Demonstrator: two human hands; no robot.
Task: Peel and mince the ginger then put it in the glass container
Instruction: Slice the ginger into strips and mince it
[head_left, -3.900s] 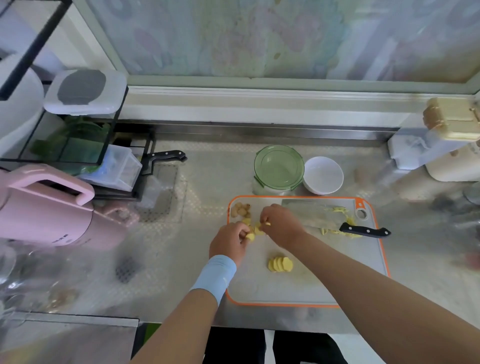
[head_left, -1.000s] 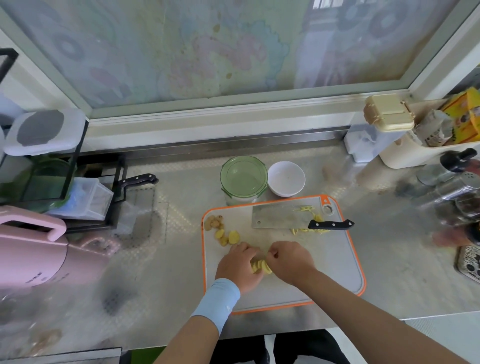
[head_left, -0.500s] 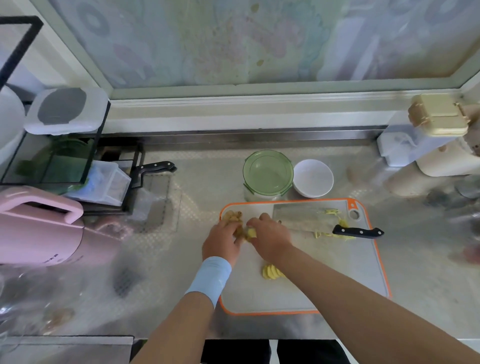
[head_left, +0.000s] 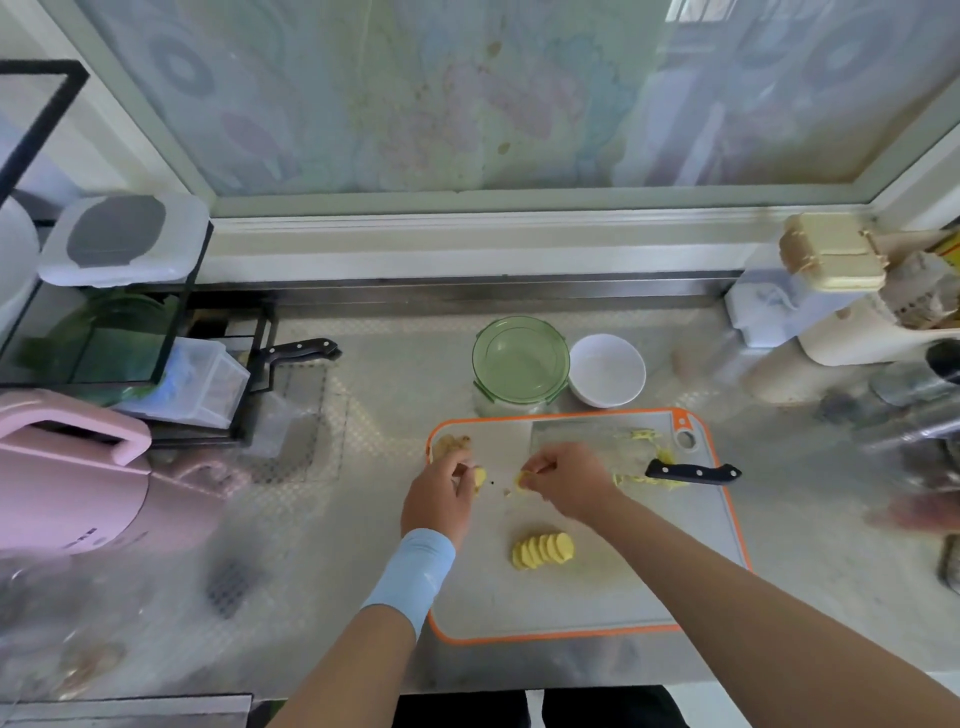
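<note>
On the grey, orange-rimmed cutting board (head_left: 597, 597), my left hand (head_left: 439, 493) pinches a yellow ginger slice (head_left: 479, 477) near the board's left side. A little to its right, my right hand (head_left: 563, 480) pinches another ginger slice (head_left: 522, 480). A neat row of peeled ginger slices (head_left: 543, 550) lies on the board below my hands. Brownish ginger peel (head_left: 451, 444) sits at the board's far left corner. The cleaver (head_left: 693, 473) lies across the far side with ginger shreds (head_left: 644, 480) around it. The glass container (head_left: 519, 364) with its green lid stands behind the board.
A white bowl (head_left: 607, 370) stands right of the glass container. A pink kettle (head_left: 67, 473) and a black rack (head_left: 130, 332) with a knife handle (head_left: 301, 349) occupy the left. Jars and a cream box (head_left: 831, 254) crowd the right. The counter's front edge runs just below the board.
My hands have drawn apart, each now holding its own ginger slice. The row of slices lies uncovered below them. The view has shifted slightly.
</note>
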